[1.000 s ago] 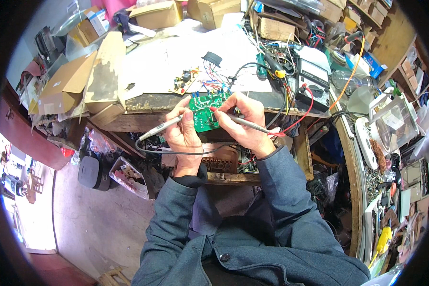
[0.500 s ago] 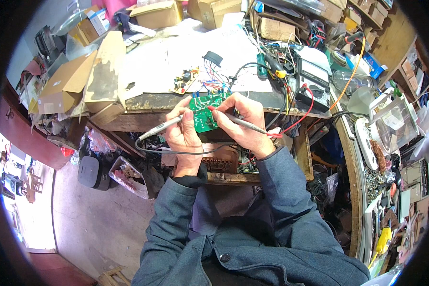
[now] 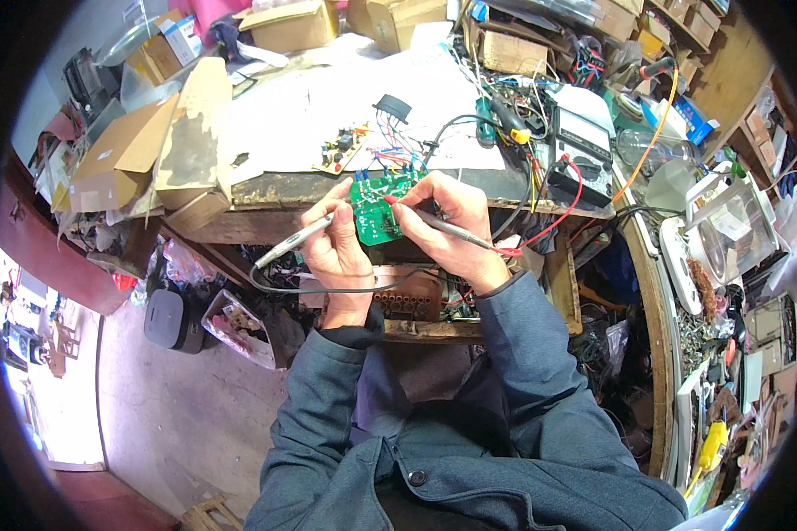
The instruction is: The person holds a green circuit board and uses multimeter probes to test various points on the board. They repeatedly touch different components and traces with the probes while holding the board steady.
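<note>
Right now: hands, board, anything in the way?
Left hand gripping black-lead probe. Right hand gripping red-lead probe. Green circuit board between hands, partly covered by right hand. Black lead crosses left wrist.

multimeter: bench right | carton: bench left | circuit board: between left hand, right hand

Worn wooden bench beneath white paper, cardboard boxes, multimeter
</note>
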The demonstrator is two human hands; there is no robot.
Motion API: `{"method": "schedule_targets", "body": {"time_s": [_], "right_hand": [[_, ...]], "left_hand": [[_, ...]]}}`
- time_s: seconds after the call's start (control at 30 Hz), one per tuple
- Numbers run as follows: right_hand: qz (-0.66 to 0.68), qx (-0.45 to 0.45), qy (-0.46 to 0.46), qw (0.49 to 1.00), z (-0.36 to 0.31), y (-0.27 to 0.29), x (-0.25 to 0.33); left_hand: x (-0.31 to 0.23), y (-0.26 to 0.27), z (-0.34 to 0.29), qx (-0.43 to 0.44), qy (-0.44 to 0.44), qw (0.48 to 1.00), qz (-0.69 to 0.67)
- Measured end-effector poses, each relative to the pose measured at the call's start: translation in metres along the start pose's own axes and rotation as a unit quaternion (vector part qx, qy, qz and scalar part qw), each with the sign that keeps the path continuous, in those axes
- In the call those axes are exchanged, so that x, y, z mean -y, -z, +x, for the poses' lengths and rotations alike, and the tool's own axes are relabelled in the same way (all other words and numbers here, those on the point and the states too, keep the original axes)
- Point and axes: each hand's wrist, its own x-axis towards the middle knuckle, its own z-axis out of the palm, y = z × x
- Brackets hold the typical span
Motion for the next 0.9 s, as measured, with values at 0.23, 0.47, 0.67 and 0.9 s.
{"method": "schedule_targets", "body": {"time_s": [0.23,0.47,0.67,0.9], "right_hand": [[0.009,0.002,-0.002,1.0,-0.0005,-0.0009,-0.0001],[0.013,0.002,-0.007,1.0,-0.0006,-0.0012,-0.0008],[-0.001,0.002,0.004,1.0,0.0,0.0003,0.001],[0.013,-0.02,-0.014,1.0,-0.0013,0.0022,0.0048]], "left_hand": [[0.0036,-0.0016,-0.0003,-0.004,-0.004,0.999,-0.044],[0.0016,-0.0005,-0.0005,-0.001,0.005,0.999,-0.039],[0.0039,-0.0001,-0.0008,0.007,-0.001,1.0,-0.02],[0.003,0.0014,-0.0003,0.007,-0.002,1.0,-0.012]]}}
